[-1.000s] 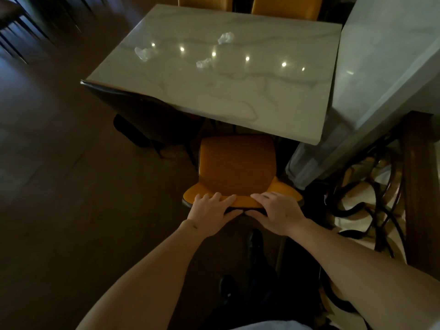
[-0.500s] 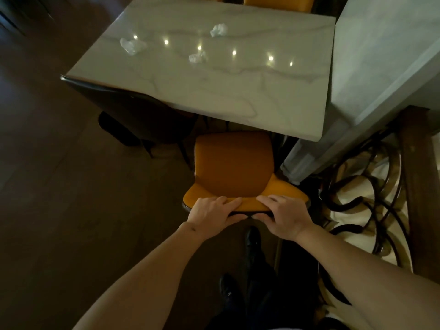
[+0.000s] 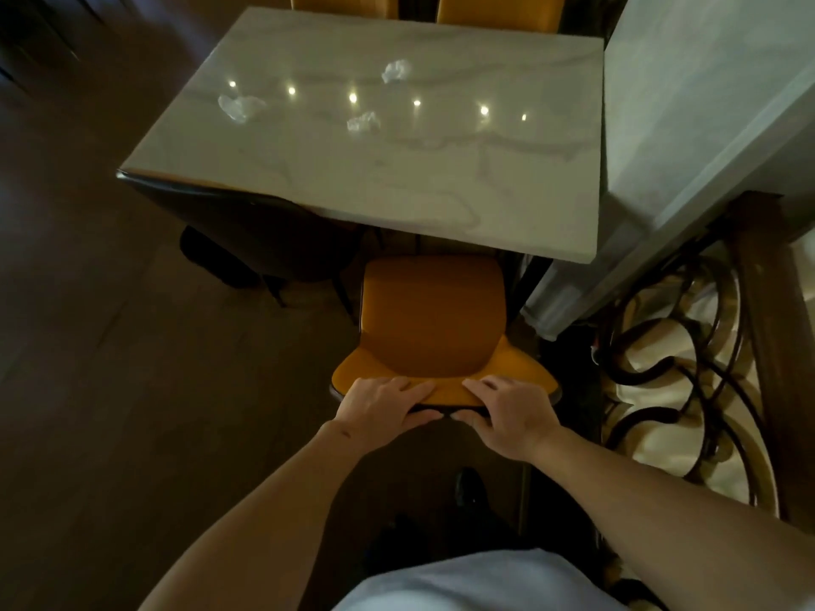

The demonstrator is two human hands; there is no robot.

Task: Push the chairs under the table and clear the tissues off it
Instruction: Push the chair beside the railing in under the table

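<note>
Left hand and right hand grip top edge of orange padded chair; three crumpled white tissues on marble table.

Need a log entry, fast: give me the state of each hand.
Left hand: fingers curled over the top edge of the orange chair back, gripping it.
Right hand: gripping the same edge, thumb underneath.

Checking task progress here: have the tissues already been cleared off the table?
No, three crumpled tissues lie on the marble table, while both hands grip the orange chair.
</note>
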